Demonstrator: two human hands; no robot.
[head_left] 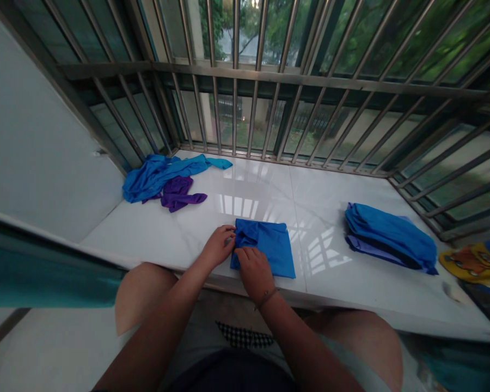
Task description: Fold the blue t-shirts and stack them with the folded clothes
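A folded blue cloth (269, 247) lies on the white marble ledge (335, 239) right in front of me. My left hand (218, 245) pinches the cloth's upper left corner, fingers closed on the fabric. My right hand (253, 270) presses down on the cloth's near left edge, fingers curled on it. A thin band circles my right wrist.
A loose heap of blue and purple cloths (167, 179) sits at the far left of the ledge. A stack of folded blue and purple cloths (390, 237) rests at the right. A yellow patterned item (471, 261) lies beyond it. Metal window bars (269, 81) enclose the ledge.
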